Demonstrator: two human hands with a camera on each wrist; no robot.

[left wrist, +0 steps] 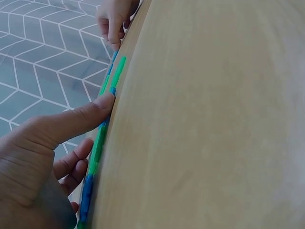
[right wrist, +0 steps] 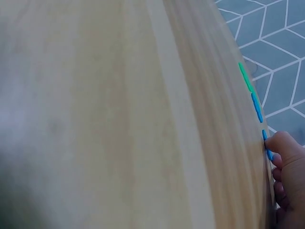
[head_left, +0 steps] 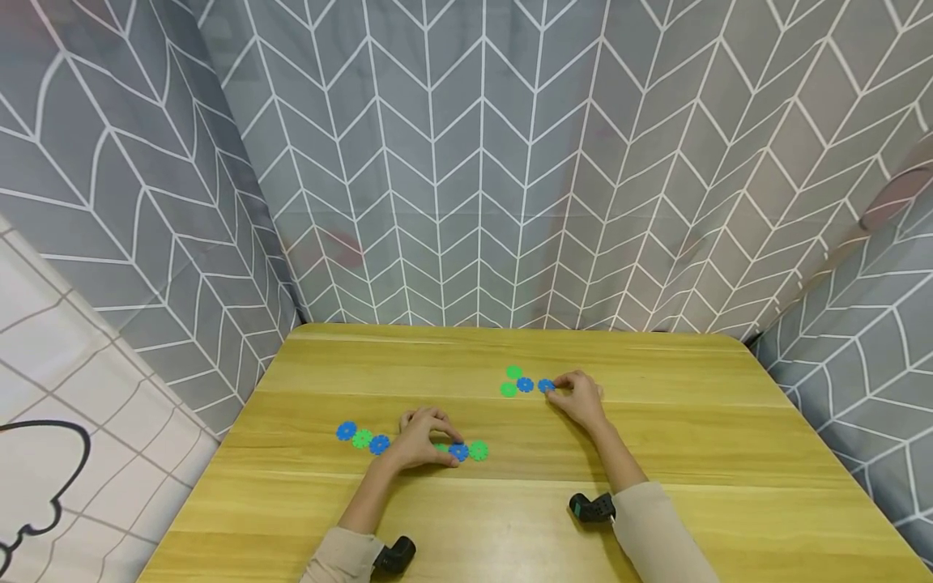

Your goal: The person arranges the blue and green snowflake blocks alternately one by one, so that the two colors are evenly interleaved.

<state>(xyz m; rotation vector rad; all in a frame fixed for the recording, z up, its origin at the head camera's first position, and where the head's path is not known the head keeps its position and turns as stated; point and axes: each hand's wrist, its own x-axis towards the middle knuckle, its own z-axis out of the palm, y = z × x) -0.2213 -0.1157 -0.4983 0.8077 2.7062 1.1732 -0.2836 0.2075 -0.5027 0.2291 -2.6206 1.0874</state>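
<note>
A row of blue and green notched plastic discs lies on the left part of the table, with a blue disc (head_left: 346,431) at its left end and a green disc (head_left: 478,450) at its right end. My left hand (head_left: 420,439) reaches over this row and hides part of it. Its thumb and index finger pinch a blue disc (head_left: 458,453) beside the end green one. Farther back, my right hand (head_left: 581,398) pinches the edge of another blue disc (head_left: 545,386) between thumb and index finger. In the right wrist view that disc (right wrist: 265,136) stands slightly apart from its blue neighbour (right wrist: 257,108).
Two green discs, a far one (head_left: 513,372) and a nearer one (head_left: 508,389), lie left of a blue disc (head_left: 525,385) near the right hand. The wooden table (head_left: 510,518) ends at a grey patterned curtain (head_left: 466,202). Black devices (head_left: 592,508) are attached at both wrists.
</note>
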